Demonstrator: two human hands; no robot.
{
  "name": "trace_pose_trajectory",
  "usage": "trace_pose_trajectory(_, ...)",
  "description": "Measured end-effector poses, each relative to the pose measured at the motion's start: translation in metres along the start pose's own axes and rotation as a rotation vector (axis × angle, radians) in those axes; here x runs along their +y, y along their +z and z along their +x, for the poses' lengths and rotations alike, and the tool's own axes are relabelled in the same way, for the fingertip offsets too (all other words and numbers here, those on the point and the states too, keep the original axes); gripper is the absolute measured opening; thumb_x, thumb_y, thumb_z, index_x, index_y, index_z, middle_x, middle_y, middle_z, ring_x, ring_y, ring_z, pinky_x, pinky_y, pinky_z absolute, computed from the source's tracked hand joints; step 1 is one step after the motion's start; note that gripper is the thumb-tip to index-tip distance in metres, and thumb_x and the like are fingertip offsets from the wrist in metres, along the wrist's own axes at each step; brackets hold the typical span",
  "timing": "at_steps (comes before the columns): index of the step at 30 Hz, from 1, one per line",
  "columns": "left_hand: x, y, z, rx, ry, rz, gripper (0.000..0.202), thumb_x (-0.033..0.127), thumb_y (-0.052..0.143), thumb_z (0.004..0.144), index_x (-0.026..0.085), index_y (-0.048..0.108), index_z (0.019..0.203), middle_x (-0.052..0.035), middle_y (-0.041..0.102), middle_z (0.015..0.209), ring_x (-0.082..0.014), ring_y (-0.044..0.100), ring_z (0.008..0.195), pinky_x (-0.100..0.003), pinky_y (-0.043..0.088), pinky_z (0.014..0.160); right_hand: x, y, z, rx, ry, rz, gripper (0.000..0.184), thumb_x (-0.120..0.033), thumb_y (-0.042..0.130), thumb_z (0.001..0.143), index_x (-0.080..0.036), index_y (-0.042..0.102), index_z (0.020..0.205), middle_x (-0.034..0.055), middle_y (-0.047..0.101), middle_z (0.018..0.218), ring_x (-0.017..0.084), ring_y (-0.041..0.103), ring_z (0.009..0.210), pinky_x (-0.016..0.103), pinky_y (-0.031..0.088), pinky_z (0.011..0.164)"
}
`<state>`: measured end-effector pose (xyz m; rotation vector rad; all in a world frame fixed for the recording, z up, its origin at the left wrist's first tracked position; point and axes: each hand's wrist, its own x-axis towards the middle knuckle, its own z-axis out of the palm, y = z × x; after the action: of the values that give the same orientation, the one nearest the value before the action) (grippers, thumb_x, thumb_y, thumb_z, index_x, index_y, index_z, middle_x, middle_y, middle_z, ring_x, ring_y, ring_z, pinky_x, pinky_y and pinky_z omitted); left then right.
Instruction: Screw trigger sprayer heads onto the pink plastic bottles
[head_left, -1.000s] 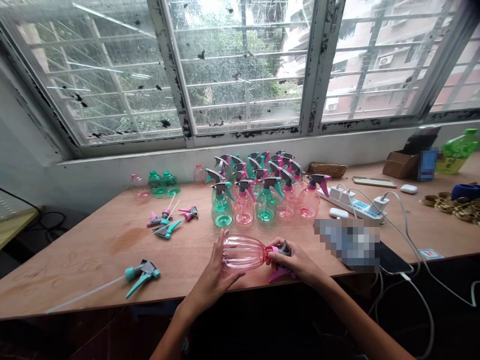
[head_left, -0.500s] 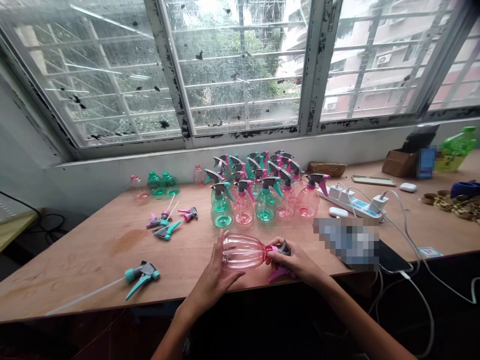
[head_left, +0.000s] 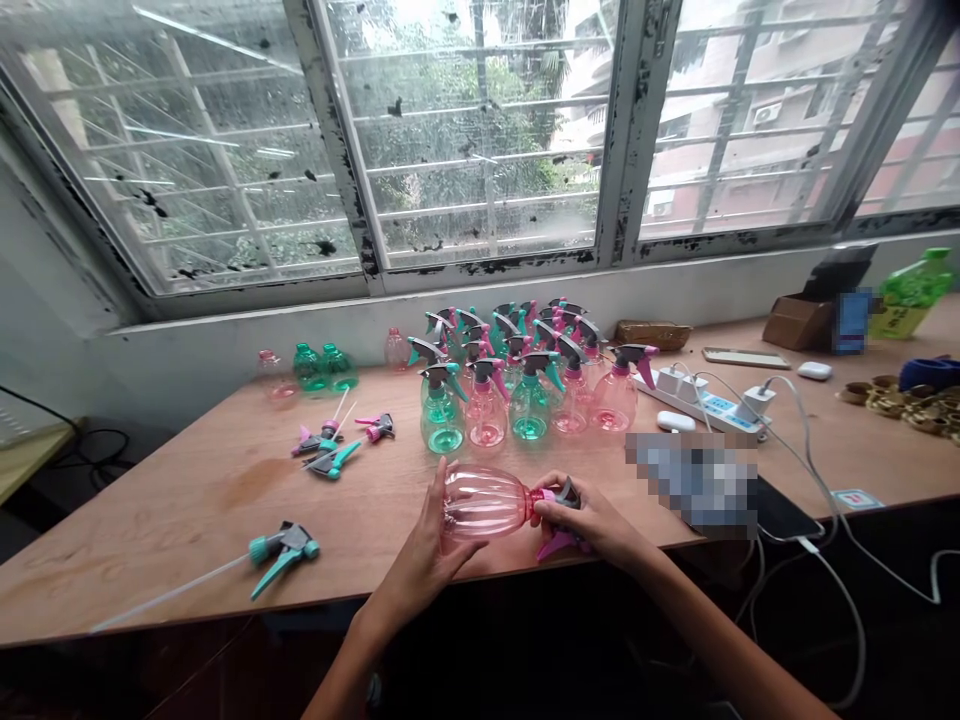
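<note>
A clear pink spray bottle [head_left: 486, 503] lies sideways in the air over the table's front edge, its neck pointing right. My left hand [head_left: 429, 540] cups the base end, fingers behind it and thumb below. At the neck, my right hand [head_left: 574, 515] is closed around the pink-and-grey spray head [head_left: 556, 545], whose pink trigger hangs underneath. The head sits on the bottle's neck; how tightly, I cannot tell. Behind the bottle stand several pink and green bottles fitted with spray heads, among them a green spray bottle [head_left: 531, 405].
Loose spray heads lie at left, including a teal one [head_left: 289, 548] near the front edge and a cluster [head_left: 328, 450] farther back. Headless green bottles [head_left: 308, 368] stand by the wall. A power strip [head_left: 705, 402], cables and a phone [head_left: 784, 508] occupy the right.
Both hands keep their hold on the pink bottle and its spray head, with only a very slight shift. The view has moved slightly; the other things stay put.
</note>
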<state>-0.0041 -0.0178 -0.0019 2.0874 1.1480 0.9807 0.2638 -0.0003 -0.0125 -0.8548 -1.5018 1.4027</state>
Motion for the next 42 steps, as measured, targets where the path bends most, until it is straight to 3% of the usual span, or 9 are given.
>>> trace_pose_trajectory(6, 0.006, -0.002, -0.002, -0.011, -0.033, 0.0, 0.106, 0.041, 0.071, 0.088, 0.033, -0.008, 0.158, -0.0126, 0.026, 0.163, -0.0365, 0.031, 0.148, -0.058, 0.026, 0.122, -0.006, 0.002, -0.002, 0.003, 0.019, -0.033, 0.043, -0.056, 0.073, 0.082, -0.017, 0.06, 0.094, 0.0005, 0.068, 0.067, 0.014, 0.059, 0.055, 0.022, 0.039, 0.047)
trace_pose_trajectory(9, 0.006, -0.002, -0.001, -0.005, -0.026, -0.021, 0.105, 0.04, 0.07, 0.088, 0.032, -0.007, 0.158, -0.0136, 0.03, 0.16, -0.0363, 0.039, 0.143, -0.058, 0.033, 0.119, -0.008, 0.002, -0.003, 0.014, 0.043, -0.059, 0.046, -0.06, 0.072, 0.081, -0.018, 0.06, 0.094, 0.0002, 0.068, 0.066, 0.013, 0.057, 0.051, 0.022, 0.034, 0.043)
trace_pose_trajectory(13, 0.004, 0.0, -0.001, -0.016, -0.012, -0.038, 0.102, 0.035, 0.067, 0.091, 0.037, -0.012, 0.157, -0.0125, 0.033, 0.159, -0.0315, 0.05, 0.135, -0.055, 0.039, 0.116, -0.008, 0.003, -0.003, 0.015, 0.027, -0.04, 0.047, -0.061, 0.074, 0.079, -0.018, 0.06, 0.093, 0.0011, 0.069, 0.068, 0.016, 0.061, 0.059, 0.024, 0.04, 0.05)
trace_pose_trajectory(17, 0.005, 0.0, -0.003, -0.014, -0.017, -0.003, 0.107, 0.035, 0.069, 0.09, 0.037, -0.015, 0.156, -0.0121, 0.036, 0.157, -0.0316, 0.049, 0.136, -0.055, 0.038, 0.116, -0.007, 0.004, -0.004, 0.005, 0.025, -0.01, 0.044, -0.057, 0.074, 0.081, -0.018, 0.06, 0.096, 0.0025, 0.072, 0.075, 0.018, 0.064, 0.065, 0.027, 0.047, 0.059)
trace_pose_trajectory(22, 0.011, -0.003, -0.005, -0.016, -0.041, -0.009, 0.109, 0.04, 0.072, 0.087, 0.032, -0.011, 0.158, -0.0147, 0.029, 0.16, -0.0346, 0.047, 0.137, -0.055, 0.038, 0.116, -0.005, 0.004, -0.004, 0.003, 0.026, -0.007, 0.044, -0.057, 0.074, 0.081, -0.018, 0.061, 0.096, 0.0025, 0.071, 0.076, 0.019, 0.065, 0.066, 0.03, 0.049, 0.065)
trace_pose_trajectory(27, 0.011, -0.004, -0.004, -0.021, -0.007, 0.015, 0.105, 0.038, 0.07, 0.089, 0.037, -0.01, 0.157, -0.0112, 0.026, 0.162, -0.0333, 0.047, 0.137, -0.055, 0.037, 0.117, -0.004, 0.003, -0.004, 0.004, 0.027, -0.008, 0.042, -0.055, 0.074, 0.083, -0.018, 0.06, 0.097, 0.0023, 0.071, 0.074, 0.019, 0.065, 0.066, 0.029, 0.049, 0.064)
trace_pose_trajectory(33, 0.005, -0.001, -0.003, -0.008, 0.007, 0.005, 0.106, 0.035, 0.068, 0.09, 0.035, -0.014, 0.157, -0.0116, 0.045, 0.149, -0.0314, 0.052, 0.131, -0.055, 0.039, 0.115, -0.003, 0.003, -0.004, 0.0, 0.025, -0.035, 0.04, -0.053, 0.072, 0.085, -0.018, 0.061, 0.099, 0.0039, 0.073, 0.078, 0.019, 0.065, 0.066, 0.028, 0.048, 0.06)
trace_pose_trajectory(39, 0.015, -0.004, -0.003, -0.013, -0.029, -0.01, 0.103, 0.042, 0.068, 0.089, 0.031, -0.007, 0.159, -0.0144, 0.031, 0.158, -0.0356, 0.04, 0.142, -0.054, 0.034, 0.119, -0.003, 0.002, -0.003, -0.01, 0.029, -0.055, 0.038, -0.054, 0.071, 0.086, -0.018, 0.061, 0.098, 0.0037, 0.072, 0.078, 0.019, 0.064, 0.065, 0.028, 0.047, 0.058)
trace_pose_trajectory(42, 0.017, -0.004, -0.002, -0.01, -0.01, 0.008, 0.103, 0.041, 0.069, 0.089, 0.033, -0.006, 0.158, -0.0129, 0.029, 0.159, -0.0347, 0.043, 0.14, -0.054, 0.034, 0.119, -0.005, 0.003, -0.004, -0.008, 0.021, -0.041, 0.038, -0.053, 0.071, 0.086, -0.018, 0.061, 0.098, 0.0044, 0.073, 0.08, 0.018, 0.064, 0.066, 0.027, 0.047, 0.058)
